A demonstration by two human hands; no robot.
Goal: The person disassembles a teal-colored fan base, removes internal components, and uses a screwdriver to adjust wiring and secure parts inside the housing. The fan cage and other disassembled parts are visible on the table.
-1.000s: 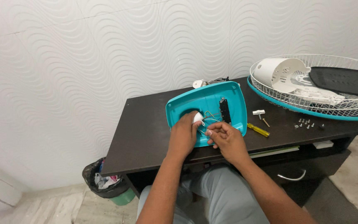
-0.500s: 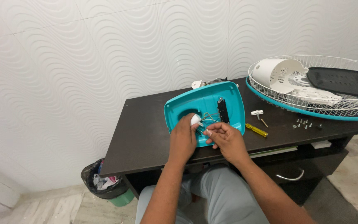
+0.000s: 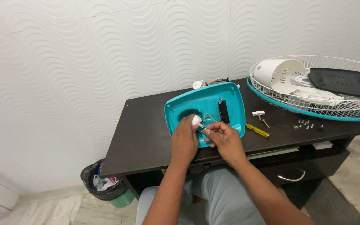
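You face a white wall [image 3: 105, 54] embossed with a wavy relief pattern, evenly lit, running across the whole upper half from 9 to 3 o'clock. A dark brown counter [image 3: 146, 137] stands against it at center, with a drawer and curved metal handle [image 3: 290, 178] below at 4 o'clock. At 7 o'clock a green bin [image 3: 107, 189] lined with a black bag sits on the pale marble-look floor [image 3: 59, 212]. More floor tiles show at 4 o'clock.
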